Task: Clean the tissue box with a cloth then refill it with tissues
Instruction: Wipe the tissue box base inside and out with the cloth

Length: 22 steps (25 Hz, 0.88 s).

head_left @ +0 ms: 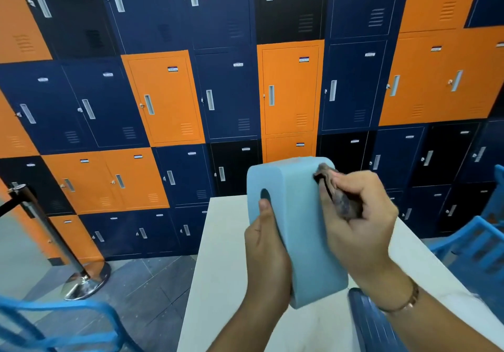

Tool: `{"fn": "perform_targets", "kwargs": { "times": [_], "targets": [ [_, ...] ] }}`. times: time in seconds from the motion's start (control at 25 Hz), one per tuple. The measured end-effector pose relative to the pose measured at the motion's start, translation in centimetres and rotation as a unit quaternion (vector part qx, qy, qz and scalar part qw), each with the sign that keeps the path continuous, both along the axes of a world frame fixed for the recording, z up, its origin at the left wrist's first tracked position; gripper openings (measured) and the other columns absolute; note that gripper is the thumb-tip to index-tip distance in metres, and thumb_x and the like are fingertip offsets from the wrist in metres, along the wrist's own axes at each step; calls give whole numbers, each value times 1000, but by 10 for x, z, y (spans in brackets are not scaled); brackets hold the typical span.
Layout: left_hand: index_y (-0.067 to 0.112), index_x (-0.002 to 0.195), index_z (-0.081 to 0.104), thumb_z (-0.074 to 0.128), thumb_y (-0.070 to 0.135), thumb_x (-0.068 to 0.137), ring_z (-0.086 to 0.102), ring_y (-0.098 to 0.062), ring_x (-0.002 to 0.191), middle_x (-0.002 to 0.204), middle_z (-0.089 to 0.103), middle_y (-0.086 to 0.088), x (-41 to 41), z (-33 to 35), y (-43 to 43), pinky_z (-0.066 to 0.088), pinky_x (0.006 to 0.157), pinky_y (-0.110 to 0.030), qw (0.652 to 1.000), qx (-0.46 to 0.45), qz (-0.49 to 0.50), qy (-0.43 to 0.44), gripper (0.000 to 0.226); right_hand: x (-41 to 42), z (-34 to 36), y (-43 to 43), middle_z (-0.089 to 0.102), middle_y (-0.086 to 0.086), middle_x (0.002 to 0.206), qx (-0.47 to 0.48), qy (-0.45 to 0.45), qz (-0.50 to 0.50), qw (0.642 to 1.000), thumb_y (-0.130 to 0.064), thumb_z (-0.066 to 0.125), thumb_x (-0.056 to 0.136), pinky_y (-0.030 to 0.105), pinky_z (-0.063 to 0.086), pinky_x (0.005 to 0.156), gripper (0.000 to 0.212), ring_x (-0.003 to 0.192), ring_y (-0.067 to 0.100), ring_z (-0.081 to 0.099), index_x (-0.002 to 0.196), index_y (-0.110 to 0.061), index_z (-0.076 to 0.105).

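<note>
You hold the light blue tissue box (297, 229) stood on end over the white worktop (218, 270); whether its lower end rests on the surface cannot be told. Your left hand (266, 253) comes up from below and wraps the box's left edge. Its grip is closed on the box, with the thumb (265, 211) laid flat up the front face, its tip just under the dark oval opening (265, 195). Your right hand (360, 215) reaches in from the right with the wrist bent and the fingers curled. Its grip is tight round a bunched dark grey cloth (341, 201), which is pressed against the upper right edge of the box. A thin bracelet (406, 301) circles that wrist. Behind the worktop stands a wall of orange and navy lockers (163, 98). A blue chair (463, 245) sits at the right, and a chrome barrier post (54, 237) stands on the floor at the left.
</note>
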State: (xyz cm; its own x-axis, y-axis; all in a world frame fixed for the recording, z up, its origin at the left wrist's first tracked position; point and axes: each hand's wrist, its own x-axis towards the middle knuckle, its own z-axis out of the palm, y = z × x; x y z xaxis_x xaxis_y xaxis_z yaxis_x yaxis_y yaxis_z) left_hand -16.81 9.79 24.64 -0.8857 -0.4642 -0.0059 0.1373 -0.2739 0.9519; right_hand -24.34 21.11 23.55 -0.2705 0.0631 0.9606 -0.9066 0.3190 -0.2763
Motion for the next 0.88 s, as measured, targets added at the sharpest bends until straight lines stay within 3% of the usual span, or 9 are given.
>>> {"fn": "perform_targets", "kwargs": {
  "times": [0.2, 0.32, 0.36, 0.44, 0.52, 0.6, 0.72, 0.8, 0.88],
  "targets": [
    [13, 79, 70, 40, 59, 104, 64, -22, 65, 73, 71, -10, -13, 4, -19, 53, 61, -32, 1000, 14, 20, 5, 60, 26, -41, -15, 68, 7, 98, 142, 134, 1, 981, -8, 76, 80, 43, 51, 60, 22, 71, 32, 65, 95, -11, 61],
    [16, 69, 65, 38, 54, 106, 59, -17, 57, 64, 66, -5, -1, -3, 3, 47, 51, -25, 999, -34, 1, -5, 59, 6, -25, -8, 66, 12, 92, -17, 12, -8, 1000, 4, 72, 78, 49, 52, 65, 27, 76, 37, 65, 97, -11, 60],
    [17, 64, 62, 38, 51, 106, 56, -15, 53, 61, 64, -2, 0, -4, 6, 43, 48, -22, 999, -38, 15, -6, 59, 10, -30, -8, 64, 11, 93, -30, -20, -3, 999, 6, 72, 78, 51, 52, 65, 29, 77, 38, 64, 97, -12, 59],
    [15, 63, 61, 39, 48, 107, 55, -13, 48, 57, 63, 1, -9, -3, -4, 41, 45, -18, 997, -14, 71, -21, 59, 33, -61, -17, 62, 6, 98, 48, 7, 1, 999, 5, 72, 75, 47, 51, 63, 31, 75, 35, 63, 97, -12, 58],
    [14, 73, 66, 39, 51, 107, 64, -18, 54, 66, 70, -4, -17, -4, -11, 50, 52, -24, 992, 40, 108, -42, 57, 38, -73, -15, 66, 8, 99, 129, 45, 17, 991, 1, 72, 73, 44, 51, 61, 31, 74, 33, 63, 98, -12, 59],
    [11, 82, 70, 36, 54, 106, 72, -27, 69, 78, 75, -11, -13, -7, 1, 58, 64, -35, 991, 39, 110, -58, 60, 16, -51, -14, 66, 11, 89, 89, -32, 41, 995, 1, 69, 79, 46, 51, 60, 22, 74, 33, 62, 96, -10, 60],
    [9, 82, 72, 35, 51, 108, 69, -18, 60, 71, 74, -7, -9, -6, 19, 53, 52, -26, 991, 11, 122, -55, 61, 5, -30, -20, 60, 6, 89, -8, -153, 58, 986, -5, 67, 87, 50, 50, 65, 17, 80, 31, 61, 96, -15, 57],
    [11, 82, 70, 37, 50, 107, 67, -15, 57, 66, 73, 0, -19, 0, 5, 49, 48, -23, 986, 20, 154, -62, 58, 27, -56, -27, 60, 3, 93, 3, -137, 78, 987, 0, 68, 83, 51, 50, 67, 26, 82, 32, 62, 97, -18, 55],
    [13, 90, 70, 39, 54, 105, 72, -22, 65, 73, 75, -3, -26, 3, -12, 54, 58, -29, 980, 76, 167, -72, 54, 54, -84, -29, 58, -2, 97, 8, -115, 112, 987, 4, 69, 80, 51, 53, 70, 31, 84, 32, 63, 97, -17, 55]
  ]
}}
